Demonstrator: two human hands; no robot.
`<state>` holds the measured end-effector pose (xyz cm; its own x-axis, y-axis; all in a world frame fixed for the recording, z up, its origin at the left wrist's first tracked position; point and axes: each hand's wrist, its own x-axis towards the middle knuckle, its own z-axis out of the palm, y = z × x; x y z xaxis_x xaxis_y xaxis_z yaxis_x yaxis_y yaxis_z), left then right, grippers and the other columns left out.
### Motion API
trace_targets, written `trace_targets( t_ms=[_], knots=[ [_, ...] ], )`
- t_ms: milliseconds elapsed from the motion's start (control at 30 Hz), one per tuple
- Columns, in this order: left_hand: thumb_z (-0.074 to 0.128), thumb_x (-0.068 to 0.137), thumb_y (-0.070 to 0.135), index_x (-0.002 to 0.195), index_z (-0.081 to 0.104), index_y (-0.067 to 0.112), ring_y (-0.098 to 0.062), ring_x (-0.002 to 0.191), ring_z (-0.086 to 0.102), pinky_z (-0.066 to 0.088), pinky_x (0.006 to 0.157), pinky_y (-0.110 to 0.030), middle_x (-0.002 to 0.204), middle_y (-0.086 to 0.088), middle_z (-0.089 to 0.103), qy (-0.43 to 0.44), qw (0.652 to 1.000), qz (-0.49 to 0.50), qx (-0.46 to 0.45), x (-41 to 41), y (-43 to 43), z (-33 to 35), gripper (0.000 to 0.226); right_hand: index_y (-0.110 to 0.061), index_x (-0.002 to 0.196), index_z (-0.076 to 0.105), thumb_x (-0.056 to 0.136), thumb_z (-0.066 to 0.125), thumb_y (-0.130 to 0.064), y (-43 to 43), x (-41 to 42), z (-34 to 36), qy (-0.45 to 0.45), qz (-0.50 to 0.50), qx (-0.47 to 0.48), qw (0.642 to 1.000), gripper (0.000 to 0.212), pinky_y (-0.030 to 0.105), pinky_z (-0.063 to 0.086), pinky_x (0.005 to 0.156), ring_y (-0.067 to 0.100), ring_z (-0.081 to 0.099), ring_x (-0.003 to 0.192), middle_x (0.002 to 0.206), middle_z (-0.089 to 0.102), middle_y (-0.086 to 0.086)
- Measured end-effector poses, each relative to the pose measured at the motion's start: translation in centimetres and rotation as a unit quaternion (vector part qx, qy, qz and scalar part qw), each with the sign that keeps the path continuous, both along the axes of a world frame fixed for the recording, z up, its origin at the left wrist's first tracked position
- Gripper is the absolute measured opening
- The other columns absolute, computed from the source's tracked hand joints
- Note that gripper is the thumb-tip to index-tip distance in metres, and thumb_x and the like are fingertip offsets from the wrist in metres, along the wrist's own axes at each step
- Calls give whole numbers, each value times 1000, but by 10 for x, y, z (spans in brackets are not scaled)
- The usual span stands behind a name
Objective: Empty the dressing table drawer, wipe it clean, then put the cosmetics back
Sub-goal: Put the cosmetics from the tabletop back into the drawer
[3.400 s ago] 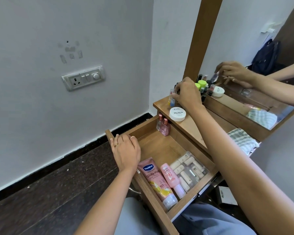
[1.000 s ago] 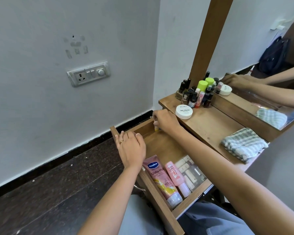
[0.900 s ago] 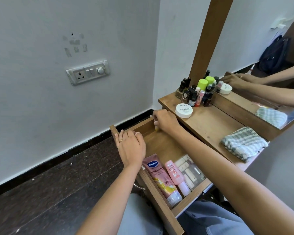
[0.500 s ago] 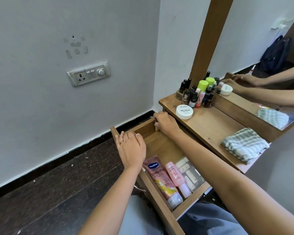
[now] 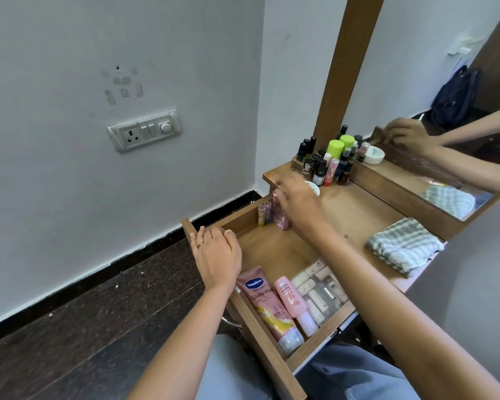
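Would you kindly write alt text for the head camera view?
A person's blurred right hand reaches a pink bottle at the back of an open drawer, while the left hand rests on its side wall. Two pink tubes lie nearer.

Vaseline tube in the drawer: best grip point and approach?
Take the Vaseline tube by its clear cap, from straight above. It lies flat between the drawer wall and the smaller pink tube, so sides look tight; the cap is round, likely rigid.

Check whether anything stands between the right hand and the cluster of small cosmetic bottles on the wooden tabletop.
A round white jar sits on the wooden tabletop between the right hand and the cluster of small cosmetic bottles, partly hidden by the hand; reaching over it looks feasible.
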<state>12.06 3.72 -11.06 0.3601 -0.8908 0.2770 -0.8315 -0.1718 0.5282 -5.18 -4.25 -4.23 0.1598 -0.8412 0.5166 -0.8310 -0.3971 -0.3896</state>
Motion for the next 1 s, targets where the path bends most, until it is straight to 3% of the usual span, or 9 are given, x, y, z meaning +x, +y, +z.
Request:
trace_targets(
  t_ms=[67, 167, 267, 467, 667, 800, 900, 1000],
  knots=[
    [28, 97, 30, 109, 68, 4, -27, 130, 47, 19, 119, -44, 118, -13, 67, -2, 1000, -1, -3, 0, -1, 0, 49, -5, 109, 65, 92, 55, -8, -5, -27, 22, -20, -87, -79, 993, 20, 28, 46, 72, 26, 62, 93, 108, 63, 11],
    [30, 98, 28, 109, 68, 4, -27, 130, 47, 19, 119, -44, 118, -13, 67, -2, 1000, -3, -2, 1, -1, -1, 46, -10, 113, 64, 93, 49, -8, -20, -60, 39, -6, -193, -85, 977, 25, 31, 46, 72, 26, 60, 98, 111, 63, 9],
    [31, 99, 27, 111, 68, 4, -28, 131, 47, 19, 119, -44, 120, -13, 66, -2, 1000, -2, 2, 0, 0, 0, 45, -6, 116, 63, 94, 47, -7, -31, -72, 38, 25, -209, -44, 977, 27, 37, 48, 76, 30, 59, 103, 115, 62, 13],
    [32, 99, 27, 112, 67, 6, -26, 131, 46, 18, 119, -43, 120, -11, 66, 1, 1000, -4, 1, 1, -1, -2, 43, -1, 97, 63, 88, 47, 0, -38, -81, 29, 50, -227, 31, 972, 19, 34, 41, 67, 35, 56, 96, 102, 61, 16],
    [35, 99, 26, 111, 67, 6, -27, 131, 46, 18, 119, -43, 120, -12, 67, 1, 1000, -3, 3, 0, -1, -1, 40, 0, 100, 59, 91, 47, -4, -33, -86, 30, 65, -208, 14, 976, 16, 40, 44, 65, 36, 57, 88, 95, 60, 19],
    [35, 99, 26, 110, 68, 6, -28, 130, 47, 19, 118, -44, 119, -12, 67, 0, 1000, -3, 0, 1, -1, -2, 40, -1, 101, 60, 91, 51, -10, -18, -87, 45, 50, -167, -17, 985, 16, 33, 40, 63, 32, 57, 87, 95, 60, 17],
    [35, 99, 26, 107, 68, 6, -28, 129, 49, 20, 118, -44, 117, -12, 68, -3, 1000, -1, -4, 0, -2, -3, 39, -10, 109, 61, 92, 54, -17, 4, -66, 60, 40, -117, -65, 990, 20, 27, 39, 65, 20, 58, 86, 97, 63, 6],
    [34, 99, 26, 105, 68, 5, -28, 128, 50, 20, 117, -44, 115, -12, 68, -4, 1000, -2, -8, 1, -2, -4, 41, -16, 111, 61, 93, 54, -22, 16, -32, 55, 28, -25, 3, 999, 20, 28, 48, 72, 10, 58, 85, 93, 65, -6]
  ],
)
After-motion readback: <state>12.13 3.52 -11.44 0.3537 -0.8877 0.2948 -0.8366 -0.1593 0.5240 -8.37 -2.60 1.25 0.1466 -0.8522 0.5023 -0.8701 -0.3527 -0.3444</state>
